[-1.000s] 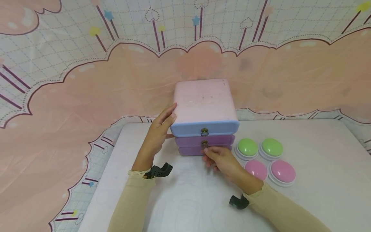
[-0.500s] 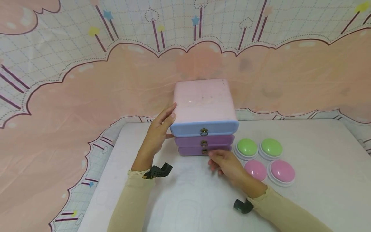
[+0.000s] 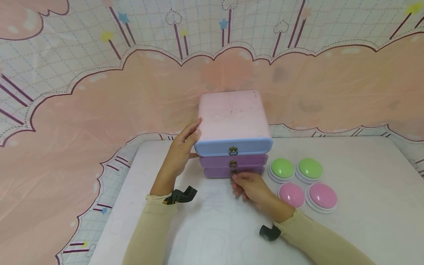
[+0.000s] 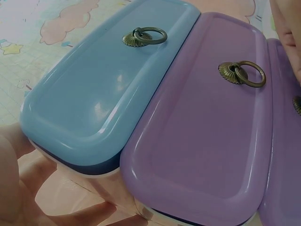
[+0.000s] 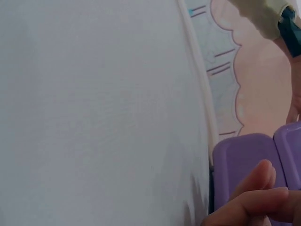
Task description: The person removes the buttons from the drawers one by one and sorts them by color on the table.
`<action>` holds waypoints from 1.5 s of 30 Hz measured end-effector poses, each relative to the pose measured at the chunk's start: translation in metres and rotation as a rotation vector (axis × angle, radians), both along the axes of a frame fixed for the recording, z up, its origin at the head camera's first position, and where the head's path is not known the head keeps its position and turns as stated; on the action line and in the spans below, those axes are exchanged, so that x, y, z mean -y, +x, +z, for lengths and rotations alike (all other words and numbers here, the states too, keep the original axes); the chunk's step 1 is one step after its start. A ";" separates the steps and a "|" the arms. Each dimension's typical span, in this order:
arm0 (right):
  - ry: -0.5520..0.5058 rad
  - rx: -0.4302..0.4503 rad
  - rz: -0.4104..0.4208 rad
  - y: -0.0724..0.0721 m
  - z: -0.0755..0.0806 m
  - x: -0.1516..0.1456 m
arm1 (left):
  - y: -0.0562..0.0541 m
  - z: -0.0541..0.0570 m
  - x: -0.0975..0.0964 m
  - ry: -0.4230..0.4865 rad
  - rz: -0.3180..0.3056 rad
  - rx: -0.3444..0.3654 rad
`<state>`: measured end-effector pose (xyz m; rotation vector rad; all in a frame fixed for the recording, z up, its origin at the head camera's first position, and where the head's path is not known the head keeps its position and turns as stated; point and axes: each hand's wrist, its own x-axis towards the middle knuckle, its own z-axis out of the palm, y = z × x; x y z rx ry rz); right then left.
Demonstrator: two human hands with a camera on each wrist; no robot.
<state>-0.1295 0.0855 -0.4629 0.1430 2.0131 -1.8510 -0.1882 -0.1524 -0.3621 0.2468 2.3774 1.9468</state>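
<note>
A small drawer cabinet (image 3: pixel 232 114) with a pink top stands on the table, its blue top drawer (image 3: pixel 215 148) above two purple drawers. Each drawer front carries a brass ring pull, clearest on the middle drawer (image 4: pixel 197 117) in the left wrist view. My left hand (image 3: pixel 178 154) rests on the cabinet's left side, fingers spread along it. At the bottom drawer (image 3: pixel 215 173), the curled thumb and finger of my right hand (image 3: pixel 253 187) pinch at its ring pull (image 3: pixel 233 173), which the fingertips partly cover. All three drawers look closed.
Right of the cabinet are two green domed push lights (image 3: pixel 282 168) and two pink ones (image 3: pixel 322 195) with white bases, close to my right wrist. A patterned cloth (image 3: pixel 149 95) hangs behind the white table (image 3: pixel 205 228).
My right hand has gone from the middle drawer's ring pull down to the right of the bottom one, then left onto it. The left hand and cabinet have stayed in place.
</note>
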 end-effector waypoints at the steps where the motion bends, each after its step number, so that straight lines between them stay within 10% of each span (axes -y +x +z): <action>1: 0.001 -0.001 -0.004 0.000 0.000 0.001 | 0.000 0.000 0.000 0.001 -0.002 -0.001; 23: 0.050 0.004 0.031 0.002 -0.002 -0.002 | 0.000 0.000 -0.001 0.006 -0.010 0.002; 45: 0.087 0.008 0.135 0.041 0.001 -0.010 | 0.000 0.001 0.001 0.033 -0.030 -0.010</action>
